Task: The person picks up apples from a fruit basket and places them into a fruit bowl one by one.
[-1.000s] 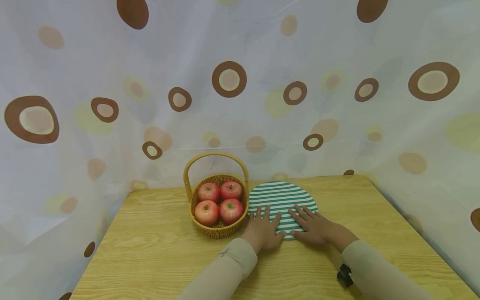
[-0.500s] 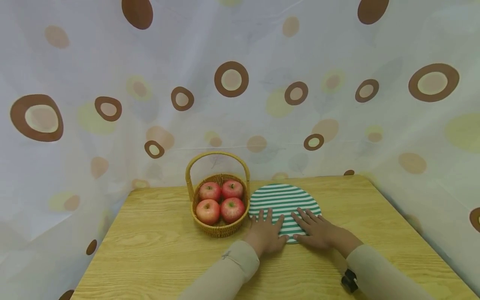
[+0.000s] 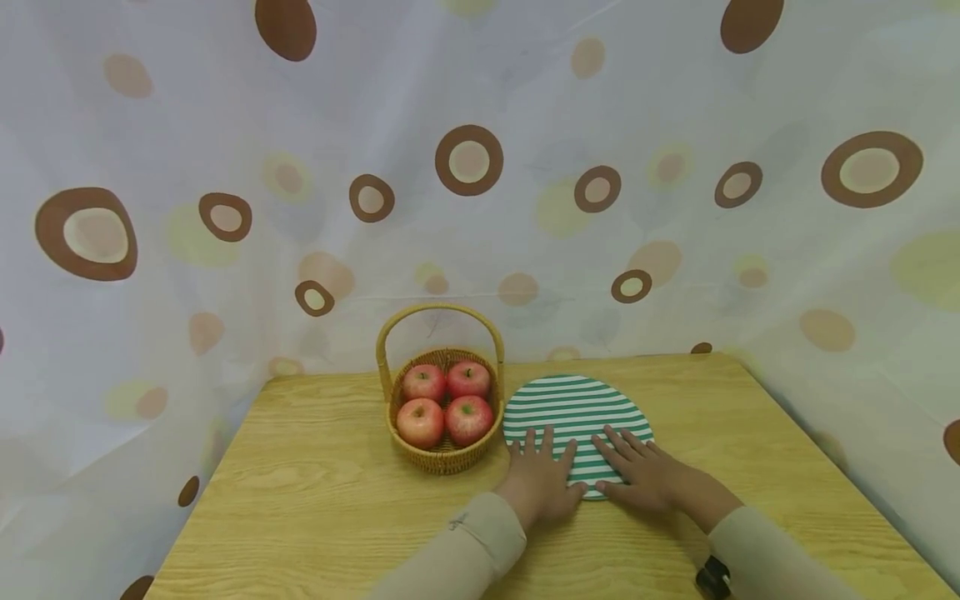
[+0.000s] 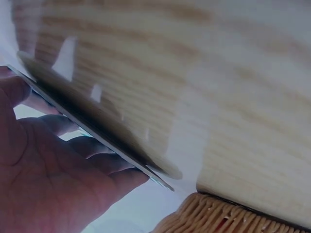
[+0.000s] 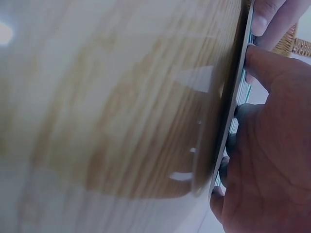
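Observation:
A thin round placemat (image 3: 573, 400) with green and white stripes lies on the table, right of the basket. My left hand (image 3: 542, 477) rests on its near left part with fingers spread. On its near right part lies my right hand (image 3: 647, 477), fingers also spread, the two thumbs close together near the front rim. In the left wrist view the fingers of the left hand (image 4: 53, 170) lie straight against the striped side, and the placemat's thin edge (image 4: 104, 136) shows. The right wrist view has the right hand (image 5: 277, 141) flat along the placemat's edge (image 5: 228, 124).
A wicker basket (image 3: 442, 463) with a tall handle stands close left of the placemat and holds several red apples (image 3: 469, 419). The wooden table (image 3: 315, 500) ends at a curtain (image 3: 420, 92) printed with brown and yellow circles.
Both hands and the placemat under them have slid a little nearer to me. The basket stays in place while the head view shifts slightly.

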